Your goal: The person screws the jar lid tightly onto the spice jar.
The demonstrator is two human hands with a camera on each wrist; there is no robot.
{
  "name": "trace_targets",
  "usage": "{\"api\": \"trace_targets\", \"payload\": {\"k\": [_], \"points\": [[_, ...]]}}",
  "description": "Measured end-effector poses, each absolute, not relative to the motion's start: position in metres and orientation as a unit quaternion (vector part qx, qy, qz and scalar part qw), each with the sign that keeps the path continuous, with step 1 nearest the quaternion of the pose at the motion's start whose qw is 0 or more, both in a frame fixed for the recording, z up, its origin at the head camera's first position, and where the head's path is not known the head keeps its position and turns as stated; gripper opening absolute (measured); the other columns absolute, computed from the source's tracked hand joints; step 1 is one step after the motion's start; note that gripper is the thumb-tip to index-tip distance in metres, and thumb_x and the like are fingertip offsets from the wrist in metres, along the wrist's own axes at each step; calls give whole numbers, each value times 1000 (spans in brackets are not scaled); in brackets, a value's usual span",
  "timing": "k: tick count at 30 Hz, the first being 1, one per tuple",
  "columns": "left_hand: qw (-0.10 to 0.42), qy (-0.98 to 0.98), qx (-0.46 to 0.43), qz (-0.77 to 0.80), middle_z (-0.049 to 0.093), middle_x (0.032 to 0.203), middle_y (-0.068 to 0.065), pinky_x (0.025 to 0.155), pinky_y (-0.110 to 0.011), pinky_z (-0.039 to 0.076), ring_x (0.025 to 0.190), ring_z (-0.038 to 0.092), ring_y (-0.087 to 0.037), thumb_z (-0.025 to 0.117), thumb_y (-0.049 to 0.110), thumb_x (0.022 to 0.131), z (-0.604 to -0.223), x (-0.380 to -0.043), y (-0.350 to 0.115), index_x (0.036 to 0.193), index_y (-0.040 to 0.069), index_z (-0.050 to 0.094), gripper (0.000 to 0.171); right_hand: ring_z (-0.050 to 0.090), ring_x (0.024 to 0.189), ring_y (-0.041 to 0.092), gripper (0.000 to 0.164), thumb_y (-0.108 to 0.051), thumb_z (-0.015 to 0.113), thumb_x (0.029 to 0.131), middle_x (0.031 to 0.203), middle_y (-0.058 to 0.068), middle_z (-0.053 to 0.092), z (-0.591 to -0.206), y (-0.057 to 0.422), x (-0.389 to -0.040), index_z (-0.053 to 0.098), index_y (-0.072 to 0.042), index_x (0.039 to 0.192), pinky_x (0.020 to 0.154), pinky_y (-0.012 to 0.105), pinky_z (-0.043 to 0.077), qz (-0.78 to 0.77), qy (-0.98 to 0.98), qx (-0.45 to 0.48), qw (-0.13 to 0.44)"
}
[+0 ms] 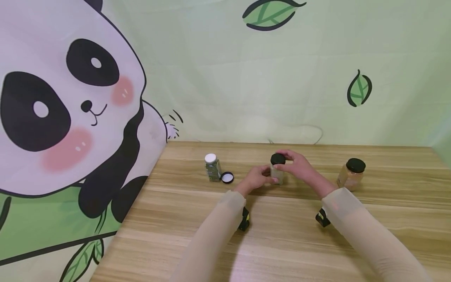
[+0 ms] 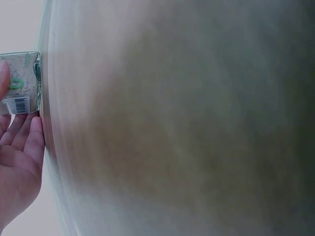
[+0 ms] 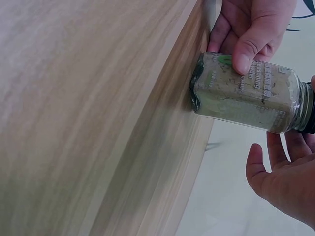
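A square glass seasoning jar (image 3: 246,93) with greyish powder and a printed label stands on the table in front of me. My left hand (image 1: 258,178) holds its body low down, thumb on the near side; the left wrist view shows this hand (image 2: 19,160) beside the jar's barcode side (image 2: 22,88). On the jar's black lid (image 1: 278,158), my right hand (image 1: 297,166) has its thumb and fingers, gripping from the right. The right wrist view catches only part of this lid at its edge.
Left of the hands stands a similar jar (image 1: 213,168) with a white top, and a black-rimmed lid (image 1: 227,178) lies beside it, white inside up. A wider jar (image 1: 349,178) with a black lid stands to the right. Behind the wooden table (image 1: 282,243) hangs a panda-printed cloth (image 1: 225,98).
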State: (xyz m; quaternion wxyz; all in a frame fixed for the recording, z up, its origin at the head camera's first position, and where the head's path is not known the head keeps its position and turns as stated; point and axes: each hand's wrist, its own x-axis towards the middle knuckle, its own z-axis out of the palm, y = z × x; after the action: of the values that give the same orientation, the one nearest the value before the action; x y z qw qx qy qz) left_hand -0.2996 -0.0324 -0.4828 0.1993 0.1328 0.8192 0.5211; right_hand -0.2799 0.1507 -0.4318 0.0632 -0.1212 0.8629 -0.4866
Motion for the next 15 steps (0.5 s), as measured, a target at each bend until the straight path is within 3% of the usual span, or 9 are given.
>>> {"api": "trace_targets", "payload": {"k": [15], "points": [[201,818,126,525,62,145,-15,121,-44,40,141,55,-29,75,15,94,-485,-302,-31,145,6,57,55,43,144,48,61,-20,71,96,150,30,52,-438,152,-279,46,3,147,119,66,32,-501,857,-112,53]]}}
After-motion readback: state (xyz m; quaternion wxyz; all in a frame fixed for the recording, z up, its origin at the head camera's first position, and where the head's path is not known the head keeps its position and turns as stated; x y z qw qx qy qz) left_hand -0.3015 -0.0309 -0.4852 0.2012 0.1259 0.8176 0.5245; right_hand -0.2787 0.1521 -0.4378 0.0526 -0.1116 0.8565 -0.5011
